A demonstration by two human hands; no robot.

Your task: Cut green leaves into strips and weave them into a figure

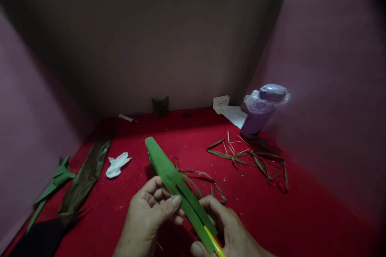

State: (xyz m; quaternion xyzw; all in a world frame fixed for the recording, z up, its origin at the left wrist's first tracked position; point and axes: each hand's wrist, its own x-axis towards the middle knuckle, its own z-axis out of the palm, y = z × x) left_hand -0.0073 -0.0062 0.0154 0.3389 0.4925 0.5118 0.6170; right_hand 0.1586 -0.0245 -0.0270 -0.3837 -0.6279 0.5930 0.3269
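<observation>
A long folded green leaf [169,170] slants from the middle of the view down to the lower right, its near end split into two strips. My left hand [153,213] pinches it near the middle, thumb on top and fingers beneath. My right hand [229,229] is closed around the near end, its index finger at the leaf's right edge. A yellow stick-like object [214,243] lies against the strips at my right hand; its lower end is cut off by the frame.
On the red surface [126,192] are brown strips [247,162], toothpicks [230,146], a white crumpled tissue [117,164], a pen [128,118] and papers [235,115]. A purple container [257,120] stands right. Dried leaf [87,176] and green folded leaf [60,176] lie left.
</observation>
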